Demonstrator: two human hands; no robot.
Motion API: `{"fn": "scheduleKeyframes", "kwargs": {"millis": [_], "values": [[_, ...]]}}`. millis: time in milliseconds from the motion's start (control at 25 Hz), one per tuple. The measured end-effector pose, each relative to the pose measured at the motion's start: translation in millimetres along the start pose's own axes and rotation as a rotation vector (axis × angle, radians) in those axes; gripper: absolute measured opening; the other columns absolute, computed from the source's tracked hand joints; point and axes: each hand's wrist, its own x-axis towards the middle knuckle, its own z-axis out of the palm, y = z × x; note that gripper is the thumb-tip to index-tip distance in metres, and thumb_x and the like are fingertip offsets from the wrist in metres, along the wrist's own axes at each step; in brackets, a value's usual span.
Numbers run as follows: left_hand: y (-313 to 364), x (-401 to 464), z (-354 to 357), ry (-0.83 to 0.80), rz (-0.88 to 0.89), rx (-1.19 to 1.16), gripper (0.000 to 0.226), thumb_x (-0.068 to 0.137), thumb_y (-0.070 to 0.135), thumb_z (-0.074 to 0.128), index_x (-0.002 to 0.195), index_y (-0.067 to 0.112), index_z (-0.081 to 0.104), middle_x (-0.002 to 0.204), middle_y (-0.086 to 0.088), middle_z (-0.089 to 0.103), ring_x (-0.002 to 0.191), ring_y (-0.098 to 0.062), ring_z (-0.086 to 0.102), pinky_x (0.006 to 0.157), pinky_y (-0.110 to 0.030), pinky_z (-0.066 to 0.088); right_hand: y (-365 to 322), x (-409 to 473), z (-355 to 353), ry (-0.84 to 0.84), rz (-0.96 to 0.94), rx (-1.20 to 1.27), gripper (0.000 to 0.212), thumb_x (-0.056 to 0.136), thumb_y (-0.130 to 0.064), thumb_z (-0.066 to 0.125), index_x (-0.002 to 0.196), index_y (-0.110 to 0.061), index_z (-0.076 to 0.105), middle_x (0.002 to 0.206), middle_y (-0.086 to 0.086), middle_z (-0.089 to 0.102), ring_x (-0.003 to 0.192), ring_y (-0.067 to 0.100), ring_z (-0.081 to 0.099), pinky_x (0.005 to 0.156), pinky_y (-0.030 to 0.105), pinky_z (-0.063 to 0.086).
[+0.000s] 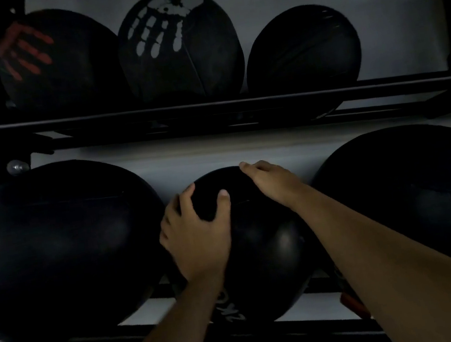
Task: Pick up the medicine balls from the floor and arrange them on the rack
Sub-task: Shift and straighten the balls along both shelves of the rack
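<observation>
The left hand (198,235) is spread and cupped over the near-left face of the small medicine ball (257,241), thumb and fingers pressing it. The right hand (270,182) lies flat across the ball's top right, fingers curled over its crown. That ball sits on the lower shelf rails (299,331) of the rack, wedged between a large ball (55,247) to its left and another large ball (413,193) to its right. Above it, the upper shelf (209,106) carries three more balls. This looks like the seating step. Next, both hands should ease off only once the ball rests steady on the rails.
</observation>
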Motion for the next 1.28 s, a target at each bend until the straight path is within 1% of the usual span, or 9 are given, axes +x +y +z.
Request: {"fn": "scheduleKeyframes", "kwargs": {"millis": [200, 360, 440, 600, 720, 880, 1000, 1160, 1280], "values": [[-18.8, 63.8, -27.3, -0.452, 0.214, -0.186, 0.040, 0.100, 0.044, 0.061, 0.138, 0.036, 0.063, 0.145, 0.004, 0.060, 0.139, -0.017, 0.054, 0.121, -0.044, 0.039, 13.4, -23.6, -1.2, 0.140, 0.060, -0.268, 0.105, 0.081, -0.091, 0.022, 0.159, -0.023, 0.032, 0.160, 0.020, 0.037, 0.147, 0.043, 0.033, 0.111, 0.058, 0.037], [-5.4, 8.2, -8.8, -0.200, -0.011, -0.102, 0.073, 0.077, 0.084, 0.040, 0.143, 0.054, 0.045, 0.163, 0.005, 0.038, 0.154, -0.029, 0.029, 0.125, -0.061, 0.017, 15.6, -15.4, -8.9, 0.094, -0.143, -0.113, 0.067, 0.095, -0.074, 0.039, 0.146, -0.031, 0.048, 0.154, 0.012, 0.043, 0.146, 0.034, 0.038, 0.116, 0.048, 0.036], [-1.9, -8.3, -0.2, -0.150, 0.009, 0.002, 0.083, 0.074, 0.091, 0.039, 0.146, 0.051, 0.037, 0.165, 0.005, 0.033, 0.155, -0.031, 0.023, 0.120, -0.065, 0.016, 16.4, -14.7, -2.2, 0.006, -0.106, 0.028, 0.063, 0.096, -0.073, 0.035, 0.149, -0.041, 0.048, 0.156, 0.007, 0.046, 0.148, 0.032, 0.038, 0.121, 0.049, 0.033], [-7.6, 41.1, -17.3, -0.353, 0.093, -0.199, 0.059, 0.088, 0.059, 0.067, 0.142, 0.039, 0.055, 0.150, 0.003, 0.054, 0.142, -0.024, 0.047, 0.121, -0.052, 0.034, 10.8, -23.3, 12.0, 0.110, 0.005, -0.172, 0.087, 0.090, -0.083, 0.019, 0.156, -0.030, 0.037, 0.157, 0.018, 0.042, 0.146, 0.043, 0.035, 0.113, 0.055, 0.034], [-9.4, 66.6, -36.9, -0.561, 0.143, -0.217, 0.045, 0.096, 0.038, 0.066, 0.141, 0.040, 0.060, 0.144, 0.002, 0.059, 0.135, -0.019, 0.056, 0.117, -0.041, 0.044, 0.8, -31.9, 7.8, 0.174, 0.020, -0.443, 0.103, 0.085, -0.090, 0.014, 0.160, -0.022, 0.028, 0.160, 0.022, 0.040, 0.146, 0.044, 0.037, 0.109, 0.057, 0.038], [5.8, 24.7, -15.2, -0.273, -0.037, -0.093, 0.068, 0.080, 0.071, 0.045, 0.146, 0.053, 0.048, 0.165, 0.005, 0.036, 0.153, -0.029, 0.032, 0.126, -0.060, 0.020, 9.5, -24.4, -6.0, 0.054, -0.124, -0.235, 0.085, 0.088, -0.085, 0.031, 0.154, -0.032, 0.039, 0.158, 0.013, 0.041, 0.149, 0.037, 0.035, 0.117, 0.053, 0.035], [6.5, 0.4, -2.4, -0.162, 0.053, 0.062, 0.075, 0.083, 0.081, 0.036, 0.150, 0.050, 0.038, 0.168, 0.005, 0.032, 0.155, -0.033, 0.027, 0.122, -0.063, 0.017, 14.7, -24.6, 5.4, 0.021, -0.105, -0.032, 0.075, 0.088, -0.084, 0.031, 0.154, -0.049, 0.037, 0.160, 0.008, 0.042, 0.150, 0.035, 0.035, 0.120, 0.052, 0.033], [-9.5, 54.1, -18.3, -0.342, 0.188, -0.110, 0.054, 0.094, 0.064, 0.052, 0.145, 0.046, 0.052, 0.155, 0.009, 0.050, 0.145, -0.021, 0.045, 0.120, -0.048, 0.035, 6.7, -34.2, 25.7, 0.170, -0.007, -0.198, 0.093, 0.080, -0.091, 0.013, 0.154, -0.037, 0.034, 0.158, 0.016, 0.039, 0.148, 0.043, 0.031, 0.114, 0.064, 0.026], [-20.2, 52.5, -23.1, -0.381, 0.221, -0.144, 0.063, 0.090, 0.072, 0.049, 0.148, 0.048, 0.050, 0.158, 0.010, 0.048, 0.148, -0.017, 0.042, 0.122, -0.048, 0.035, 7.0, -41.9, 24.4, 0.157, -0.045, -0.251, 0.094, 0.083, -0.091, 0.016, 0.155, -0.033, 0.032, 0.159, 0.015, 0.036, 0.149, 0.041, 0.030, 0.116, 0.061, 0.026]]}}
